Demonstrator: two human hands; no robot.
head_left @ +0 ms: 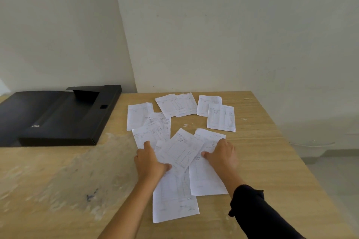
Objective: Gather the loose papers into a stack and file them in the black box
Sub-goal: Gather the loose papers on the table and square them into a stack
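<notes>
Nearest: a long printed sheet (pixel 174 198) is lying lengthwise on the wooden table (pixel 58 180), its far end tucked under other papers. Just beside it on the right, a second sheet (pixel 206 178) is lying tilted, overlapping its edge.

Left hand (pixel 149 163): it is resting palm down on the near cluster, fingers loosely spread and flat, thumb pressing the edge of a tilted middle sheet (pixel 180 149), index fingertip touching a sheet (pixel 147 134) further left. It is gripping nothing; the forearm is bare.

Right hand (pixel 223 153): it is lying flat on the second sheet, fingers slightly apart, thumb pointing toward the middle sheet. Nothing is pinched between the fingers. A dark sleeve (pixel 252 211) is covering the forearm.

Middle ground: two overlapping sheets (pixel 143 118) are lying at left, apart from the hands.

Far edge: a pair of overlapping sheets (pixel 176 105) and another pair (pixel 217 114) are lying near the wall, untouched.

Far left: the black box (pixel 64 116) is sitting open on the table, well apart from the papers, lid folded out flat. No paper is showing inside it.
</notes>
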